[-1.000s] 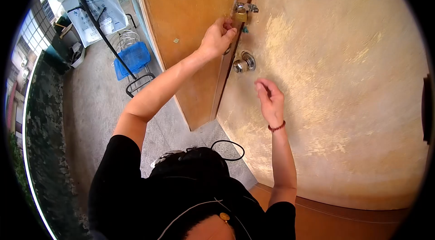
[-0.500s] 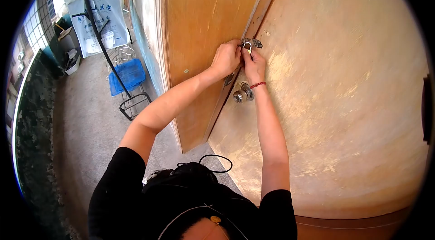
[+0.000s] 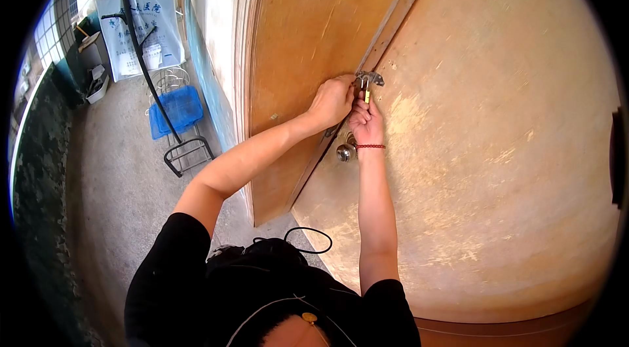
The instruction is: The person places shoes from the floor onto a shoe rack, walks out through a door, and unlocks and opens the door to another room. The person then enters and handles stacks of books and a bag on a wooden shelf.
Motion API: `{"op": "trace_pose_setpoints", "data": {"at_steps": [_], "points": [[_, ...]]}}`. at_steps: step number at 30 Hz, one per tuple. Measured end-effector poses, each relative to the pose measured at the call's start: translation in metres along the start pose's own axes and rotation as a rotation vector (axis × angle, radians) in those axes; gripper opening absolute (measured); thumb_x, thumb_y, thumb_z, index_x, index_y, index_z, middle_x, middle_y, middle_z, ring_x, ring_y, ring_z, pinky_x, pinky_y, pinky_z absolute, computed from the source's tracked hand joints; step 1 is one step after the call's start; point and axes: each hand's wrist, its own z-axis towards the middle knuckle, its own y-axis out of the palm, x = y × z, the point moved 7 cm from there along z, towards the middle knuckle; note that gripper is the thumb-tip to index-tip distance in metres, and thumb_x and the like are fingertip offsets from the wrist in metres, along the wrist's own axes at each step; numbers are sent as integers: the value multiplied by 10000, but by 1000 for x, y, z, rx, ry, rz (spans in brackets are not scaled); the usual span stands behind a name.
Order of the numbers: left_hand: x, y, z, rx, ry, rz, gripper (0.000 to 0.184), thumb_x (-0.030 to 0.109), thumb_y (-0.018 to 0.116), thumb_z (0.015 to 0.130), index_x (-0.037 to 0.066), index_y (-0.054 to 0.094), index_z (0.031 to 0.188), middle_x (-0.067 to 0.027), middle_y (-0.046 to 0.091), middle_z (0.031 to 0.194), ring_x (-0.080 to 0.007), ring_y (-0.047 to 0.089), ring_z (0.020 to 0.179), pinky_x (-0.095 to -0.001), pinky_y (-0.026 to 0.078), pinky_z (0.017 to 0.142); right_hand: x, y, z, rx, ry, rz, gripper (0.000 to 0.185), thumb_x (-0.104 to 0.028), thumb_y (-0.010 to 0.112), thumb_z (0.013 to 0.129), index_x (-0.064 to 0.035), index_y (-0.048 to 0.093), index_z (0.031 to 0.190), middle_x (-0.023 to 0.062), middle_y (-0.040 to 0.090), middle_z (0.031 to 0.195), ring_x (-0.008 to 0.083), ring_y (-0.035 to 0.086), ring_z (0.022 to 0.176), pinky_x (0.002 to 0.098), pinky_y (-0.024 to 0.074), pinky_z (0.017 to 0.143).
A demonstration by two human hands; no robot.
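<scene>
A brass padlock (image 3: pixel 367 96) hangs at the metal hasp (image 3: pixel 372 77) on the wooden door, its shackle up. My right hand (image 3: pixel 365 123), with a red bead bracelet at the wrist, is closed around the padlock from below. My left hand (image 3: pixel 332 102) is against the left door panel, its fingers bent together beside the hasp; what they hold, if anything, is hidden. Below my hands is the round metal doorknob (image 3: pixel 344 152), partly covered by the right wrist.
A black-framed folding cart (image 3: pixel 188 156) stands on the floor at the left with a blue basket (image 3: pixel 177 111). Behind it hangs a pale plastic bag (image 3: pixel 141 26). A dark green low wall (image 3: pixel 40 183) runs along the far left.
My right hand has risen from below the knob to the padlock, which has turned edge-on. My left hand has stayed by the hasp. The view has shifted, and the hasp sits lower in it.
</scene>
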Motion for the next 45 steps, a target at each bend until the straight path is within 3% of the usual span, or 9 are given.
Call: {"op": "trace_pose_setpoints", "data": {"at_steps": [8,12,18,27,30,35,40,43,45], "points": [[16,17,-13,-138,93,-145,299,-77,481,702,-36,540,992,-226,531,957,-390,525,870,-407,441,731,-14,76,-19,-340,-59,146,245,-196,388,934,36,434,998,11,397,679,55,359,465,184,314,408],[1,61,-36,-344,118,-139,235,-3,549,688,-22,525,921,-222,519,984,-400,513,892,-431,432,752,-19,80,-41,-49,-289,-426,255,-212,409,936,27,481,985,23,434,697,42,353,490,174,315,435],[-37,109,-84,-633,-84,-138,362,184,620,685,-21,523,967,-245,523,977,-387,505,932,-412,432,765,5,59,-25,138,-343,-435,205,-237,476,912,-52,522,835,60,524,674,79,367,487,213,309,456],[-70,98,-138,-269,-252,-105,348,96,568,727,-46,500,1037,-242,513,960,-408,498,953,-416,423,821,10,27,-13,152,-376,-342,258,-264,466,916,-12,522,932,28,460,690,79,333,526,206,292,480],[-93,118,-144,-346,-445,-227,395,171,587,771,-42,472,1082,-200,553,926,-353,553,887,-407,447,803,13,16,-17,165,-358,-359,247,-262,467,916,-27,518,864,63,521,688,84,370,500,222,315,472],[-112,170,-184,-763,-1358,-1165,455,425,530,844,35,482,1074,-106,581,943,-188,576,812,-332,500,692,21,-7,-32,205,-212,-434,281,-276,452,919,-7,526,944,60,523,731,87,401,566,206,340,523],[-116,188,-178,-584,-1314,-1350,435,408,577,819,32,506,1025,-80,590,900,-196,578,753,-280,492,651,11,-32,-73,409,-308,-650,284,-274,446,919,-7,540,936,75,573,785,109,488,609,216,392,551],[-105,153,-140,-365,-516,-446,523,331,683,680,-1,507,1045,-154,636,793,-263,630,690,-353,498,623,-9,-46,-107,692,-546,-1147,162,-147,478,895,-6,558,894,58,591,778,99,516,639,224,420,567],[-100,151,-138,-390,-472,-233,531,333,684,673,-22,508,1025,-201,623,790,-310,625,701,-372,497,629,-9,-69,-119,719,-621,-1287,144,-127,493,883,2,555,898,55,587,776,95,517,647,221,423,579]]}}
